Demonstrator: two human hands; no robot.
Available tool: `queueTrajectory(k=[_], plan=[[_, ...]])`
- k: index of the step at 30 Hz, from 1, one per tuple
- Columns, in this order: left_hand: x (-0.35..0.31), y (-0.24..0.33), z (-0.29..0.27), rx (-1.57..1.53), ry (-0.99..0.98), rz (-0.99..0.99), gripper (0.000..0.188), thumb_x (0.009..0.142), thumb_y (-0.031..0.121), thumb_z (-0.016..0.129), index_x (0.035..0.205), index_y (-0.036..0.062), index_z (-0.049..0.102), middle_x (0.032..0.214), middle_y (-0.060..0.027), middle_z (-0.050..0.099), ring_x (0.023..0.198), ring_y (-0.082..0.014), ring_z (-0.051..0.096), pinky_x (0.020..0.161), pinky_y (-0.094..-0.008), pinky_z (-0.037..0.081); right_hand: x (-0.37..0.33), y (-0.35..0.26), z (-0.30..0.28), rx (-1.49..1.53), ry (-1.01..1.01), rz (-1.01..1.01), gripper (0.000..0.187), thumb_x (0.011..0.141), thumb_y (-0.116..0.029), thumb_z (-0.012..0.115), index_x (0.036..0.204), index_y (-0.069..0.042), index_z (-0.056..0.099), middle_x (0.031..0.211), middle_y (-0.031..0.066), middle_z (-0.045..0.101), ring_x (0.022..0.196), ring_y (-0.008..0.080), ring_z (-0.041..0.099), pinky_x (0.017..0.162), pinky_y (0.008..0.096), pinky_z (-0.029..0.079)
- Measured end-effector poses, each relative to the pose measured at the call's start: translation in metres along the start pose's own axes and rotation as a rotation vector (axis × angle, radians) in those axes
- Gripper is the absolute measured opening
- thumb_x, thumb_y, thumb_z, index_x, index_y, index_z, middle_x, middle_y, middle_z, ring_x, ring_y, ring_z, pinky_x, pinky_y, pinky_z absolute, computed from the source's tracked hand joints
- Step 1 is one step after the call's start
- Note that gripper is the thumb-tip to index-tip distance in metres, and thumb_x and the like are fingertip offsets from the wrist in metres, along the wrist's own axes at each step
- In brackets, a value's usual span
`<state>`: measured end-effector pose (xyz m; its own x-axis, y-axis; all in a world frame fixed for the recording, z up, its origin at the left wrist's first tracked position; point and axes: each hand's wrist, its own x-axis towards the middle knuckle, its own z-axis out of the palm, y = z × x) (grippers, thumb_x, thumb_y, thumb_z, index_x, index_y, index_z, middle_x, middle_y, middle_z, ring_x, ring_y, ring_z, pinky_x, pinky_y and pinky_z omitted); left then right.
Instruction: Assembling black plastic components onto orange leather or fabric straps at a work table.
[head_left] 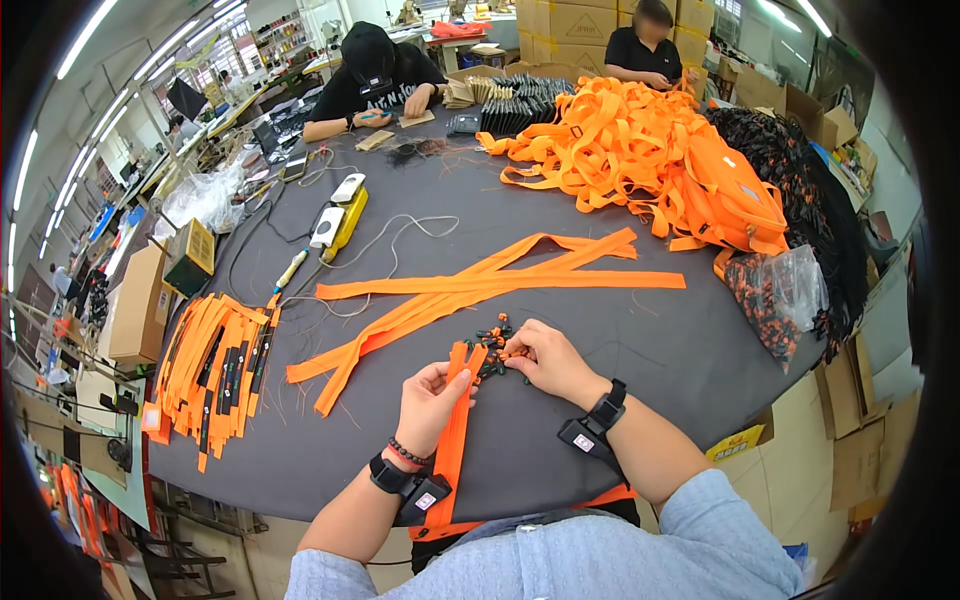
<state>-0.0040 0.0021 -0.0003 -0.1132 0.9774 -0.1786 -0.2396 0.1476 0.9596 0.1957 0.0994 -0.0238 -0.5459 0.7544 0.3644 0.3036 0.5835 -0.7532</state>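
Observation:
My left hand (434, 402) grips an orange zipper tape (451, 455) near its far end, thumb on top. The tape's two halves part at the tip, and its length runs back toward my body over the table's near edge. My right hand (550, 362) is bent over a small pile of black and orange zipper pulls (491, 362), just right of the tape end. Its thumb and forefinger pinch together on one of the pulls, which the fingertips mostly cover. Beyond the pile, several long orange zipper tapes (500, 283) lie crossed on the dark table (660, 370).
Short orange and black strips (215, 365) lie at left, beside a power strip (341, 218) with loose cords. A heap of orange webbing (620, 150) and a clear bag of zipper pulls (775, 300) sit at right. Two people (375, 80) work across the table.

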Motion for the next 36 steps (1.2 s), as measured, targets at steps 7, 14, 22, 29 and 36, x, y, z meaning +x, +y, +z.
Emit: queueTrajectory(k=[7,14,22,29,36], plan=[[-0.002,0.0,-0.001,0.014,-0.035,-0.013,0.021,0.091,0.014,0.064,0.103,-0.0022,0.062,0.088,-0.005,0.066,0.076,-0.011,0.065,0.067,-0.0251,0.055,0.006,-0.021,-0.013,0.692,0.092,0.33,0.011,0.088,-0.002,0.064,0.098,0.0,0.062,0.09,0.0052,0.064,0.078,0.0111,0.062,0.069,0.0262,0.051],[-0.008,0.002,0.01,-0.04,-0.045,0.135,0.022,0.091,0.009,0.062,0.11,-0.0023,0.061,0.092,-0.0069,0.067,0.08,-0.0105,0.066,0.066,-0.0244,0.057,-0.006,-0.056,0.001,0.934,-0.097,0.008,0.016,0.091,0.004,0.057,0.106,0.003,0.062,0.106,0.0084,0.058,0.095,0.0154,0.063,0.087,0.0292,0.053],[-0.01,-0.005,0.009,-0.012,-0.021,0.253,0.019,0.092,0.006,0.061,0.109,-0.0028,0.061,0.091,-0.0074,0.068,0.081,-0.011,0.066,0.064,-0.0244,0.058,-0.007,-0.052,0.002,0.955,-0.144,0.134,0.018,0.088,0.005,0.062,0.106,0.003,0.062,0.103,0.0064,0.059,0.096,0.0144,0.061,0.087,0.028,0.052],[-0.01,-0.009,0.008,0.075,-0.072,0.404,0.016,0.089,0.001,0.064,0.104,-0.0035,0.063,0.096,-0.0068,0.064,0.082,-0.011,0.063,0.069,-0.0226,0.054,-0.006,-0.053,0.003,0.88,-0.064,0.174,0.016,0.085,0.005,0.064,0.101,0.002,0.065,0.101,0.005,0.06,0.095,0.0126,0.061,0.085,0.0254,0.051],[-0.012,-0.007,0.012,0.046,-0.072,0.385,0.017,0.087,-0.001,0.065,0.103,-0.0033,0.065,0.097,-0.0063,0.062,0.081,-0.0088,0.061,0.069,-0.0195,0.05,-0.007,-0.047,0.004,0.833,-0.031,0.029,0.019,0.084,0.006,0.065,0.102,0.002,0.065,0.101,0.005,0.06,0.095,0.0128,0.061,0.085,0.0254,0.051]])
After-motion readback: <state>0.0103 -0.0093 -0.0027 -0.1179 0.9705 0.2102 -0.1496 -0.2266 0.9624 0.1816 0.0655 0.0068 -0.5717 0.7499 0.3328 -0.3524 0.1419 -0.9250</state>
